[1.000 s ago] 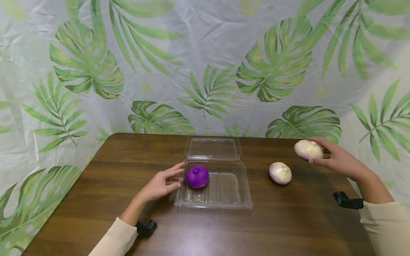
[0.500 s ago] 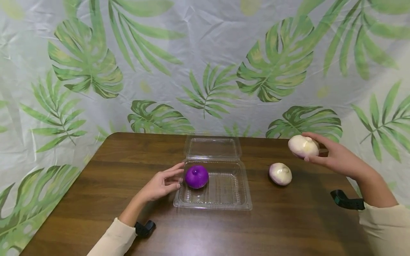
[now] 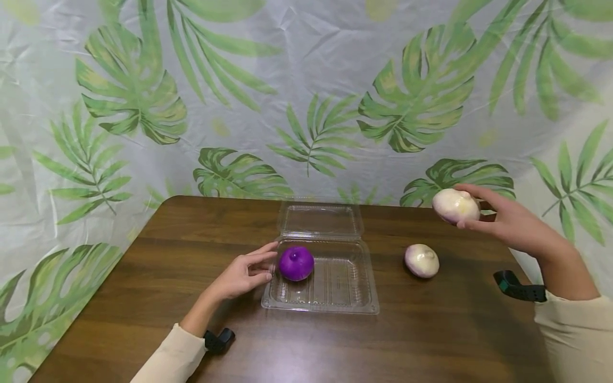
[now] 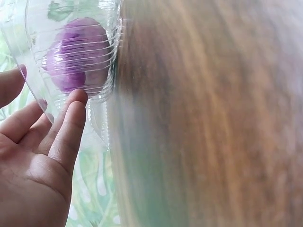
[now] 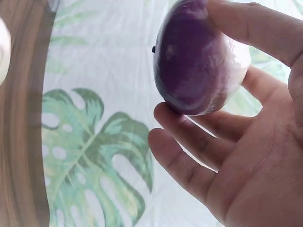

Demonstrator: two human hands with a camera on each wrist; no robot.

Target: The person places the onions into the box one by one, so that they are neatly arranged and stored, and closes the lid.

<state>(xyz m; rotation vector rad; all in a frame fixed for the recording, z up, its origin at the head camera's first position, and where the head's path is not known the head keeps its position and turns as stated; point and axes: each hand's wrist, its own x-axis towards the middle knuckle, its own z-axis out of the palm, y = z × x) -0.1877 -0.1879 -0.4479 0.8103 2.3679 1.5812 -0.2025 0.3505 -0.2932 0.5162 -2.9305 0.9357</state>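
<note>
An open clear plastic clamshell box [image 3: 335, 298] lies in the middle of the brown table [image 3: 143, 276], and a purple onion [image 3: 296, 263] [image 4: 78, 59] sits in its left half. My left hand [image 3: 241, 276] [image 4: 42, 142] rests beside the box with straight fingers touching its left wall. High over the table's right end, my right hand [image 3: 503, 223] [image 5: 246, 156] grips a whitish onion [image 3: 455, 206] with a purple underside [image 5: 194, 61]. A second whitish onion [image 3: 421, 260] lies on the table to the right of the box.
The box lid [image 3: 320, 219] lies flat behind the tray. A leaf-print sheet [image 3: 306, 96] hangs behind and around the table. Black wrist straps [image 3: 519, 290] sit on both arms.
My right hand has lifted the whitish onion higher and slightly left. The left hand, the box and the other onions have stayed put.
</note>
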